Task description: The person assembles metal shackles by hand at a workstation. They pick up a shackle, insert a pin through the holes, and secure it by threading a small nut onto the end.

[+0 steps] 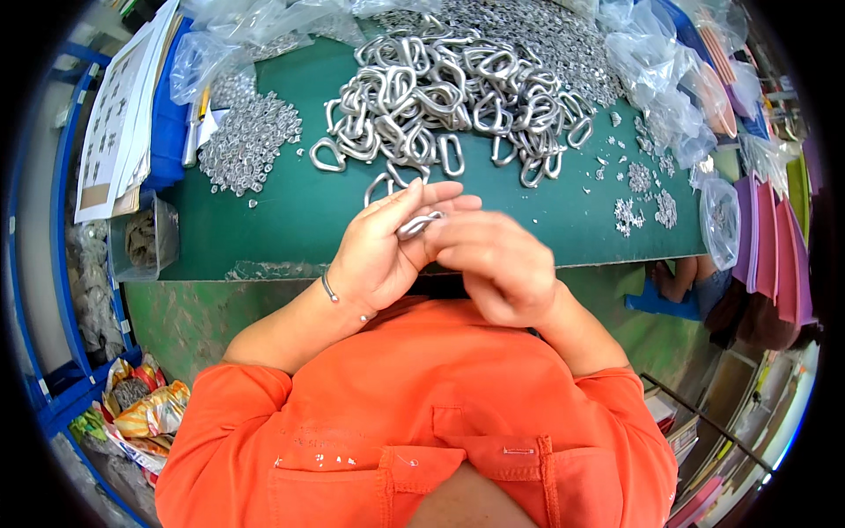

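Note:
My left hand [374,255], palm up with its fingers pointing right, holds a shiny silver metal link [417,226] just off the table's near edge. The thumb lies along the link's upper side. My right hand [503,268] is curled over from the right, slightly blurred, its fingers meeting the link's right end. What its fingertips grip is hidden. Beyond both hands, a large heap of twisted silver metal links [440,97] rests on the green table [299,229]. One link in the heap [378,187] lies right behind my left hand.
Left of the heap is a pile of small metal rings [251,145]. Tiny silver pieces [563,44] spread behind it, with smaller clusters [641,179] at right. Clear plastic bags [647,53] line the back. A clear tub [143,238] stands at left; another person [682,282] sits at right.

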{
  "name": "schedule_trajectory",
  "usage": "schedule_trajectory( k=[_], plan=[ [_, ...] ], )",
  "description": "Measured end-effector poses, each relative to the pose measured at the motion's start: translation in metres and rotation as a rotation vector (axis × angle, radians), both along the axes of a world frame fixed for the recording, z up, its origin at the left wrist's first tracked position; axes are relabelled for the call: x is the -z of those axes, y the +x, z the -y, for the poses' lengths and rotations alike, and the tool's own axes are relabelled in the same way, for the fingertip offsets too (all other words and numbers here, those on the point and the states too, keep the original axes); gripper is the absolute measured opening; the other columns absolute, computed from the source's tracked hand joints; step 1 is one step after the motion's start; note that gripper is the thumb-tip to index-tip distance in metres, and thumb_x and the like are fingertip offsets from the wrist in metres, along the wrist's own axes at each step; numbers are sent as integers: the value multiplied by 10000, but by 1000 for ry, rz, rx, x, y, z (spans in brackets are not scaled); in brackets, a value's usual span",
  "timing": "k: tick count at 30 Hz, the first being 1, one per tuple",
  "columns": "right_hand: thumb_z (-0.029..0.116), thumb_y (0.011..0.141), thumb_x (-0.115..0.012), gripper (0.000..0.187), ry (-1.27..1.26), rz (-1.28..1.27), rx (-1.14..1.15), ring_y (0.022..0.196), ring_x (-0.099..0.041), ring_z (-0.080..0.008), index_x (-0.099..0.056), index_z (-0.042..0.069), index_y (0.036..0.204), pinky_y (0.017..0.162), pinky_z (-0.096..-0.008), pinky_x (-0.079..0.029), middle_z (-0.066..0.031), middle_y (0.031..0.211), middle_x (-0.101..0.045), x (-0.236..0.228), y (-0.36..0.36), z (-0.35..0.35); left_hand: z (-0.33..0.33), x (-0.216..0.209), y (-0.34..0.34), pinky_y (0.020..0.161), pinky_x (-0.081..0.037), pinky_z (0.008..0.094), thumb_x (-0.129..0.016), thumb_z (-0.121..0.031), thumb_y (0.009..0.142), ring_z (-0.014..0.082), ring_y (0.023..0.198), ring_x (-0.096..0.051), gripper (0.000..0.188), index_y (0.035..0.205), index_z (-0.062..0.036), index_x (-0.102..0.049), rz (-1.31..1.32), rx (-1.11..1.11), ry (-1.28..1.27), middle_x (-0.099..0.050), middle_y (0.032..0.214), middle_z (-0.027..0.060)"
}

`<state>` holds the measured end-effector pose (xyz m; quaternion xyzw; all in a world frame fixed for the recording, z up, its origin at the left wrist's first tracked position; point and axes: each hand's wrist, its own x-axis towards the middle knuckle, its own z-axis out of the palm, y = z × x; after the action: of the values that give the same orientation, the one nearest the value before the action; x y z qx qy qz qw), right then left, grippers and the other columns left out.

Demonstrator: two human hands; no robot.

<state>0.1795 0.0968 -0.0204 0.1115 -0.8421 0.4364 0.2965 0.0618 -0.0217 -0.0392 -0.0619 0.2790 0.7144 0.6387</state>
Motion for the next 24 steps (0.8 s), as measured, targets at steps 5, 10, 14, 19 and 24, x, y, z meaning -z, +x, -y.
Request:
schedule_trajectory(
  k=[5,10,14,19,24],
  plan=[
    [9,687,-644,202,147,190,551,785,-532,-307,-569,9,875,700,-368,-432,-121,856,-564,24,-21,-18,19,-3,-1,817,-503,270,-461,-46,885,203,1014,-556,234,1112,4,-489,-170,-189,-42,-561,1065,126],
    [141,682,-697,251,310,349,490,816,-510,-303,-561,21,855,704,-375,-422,-111,886,-540,39,-26,-25,29,-2,-2,660,-472,241,-488,-82,877,141,847,-559,184,1049,-21,-509,-155,-224,-95,-573,945,70],
    [162,684,-701,293,232,324,543,806,-514,-302,-545,23,889,694,-383,-422,-114,871,-536,38,-20,-22,29,4,3,573,-434,225,-510,-101,867,111,748,-540,156,1007,-35,-522,-190,-168,-98,-567,877,48],
    [158,685,-695,275,415,289,559,766,-520,-306,-551,21,875,667,-378,-439,-116,846,-546,37,-33,-18,19,-1,10,502,-386,205,-515,-89,859,83,667,-493,123,972,-45,-535,-192,-133,-51,-538,801,21],
    [46,741,-637,112,18,340,502,663,-575,-201,-572,-16,807,572,-284,-463,-98,813,-569,27,-19,-24,21,2,7,484,-378,198,-515,-86,861,75,648,-484,91,941,-47,-534,-246,-164,-90,-532,786,20]
  ],
)
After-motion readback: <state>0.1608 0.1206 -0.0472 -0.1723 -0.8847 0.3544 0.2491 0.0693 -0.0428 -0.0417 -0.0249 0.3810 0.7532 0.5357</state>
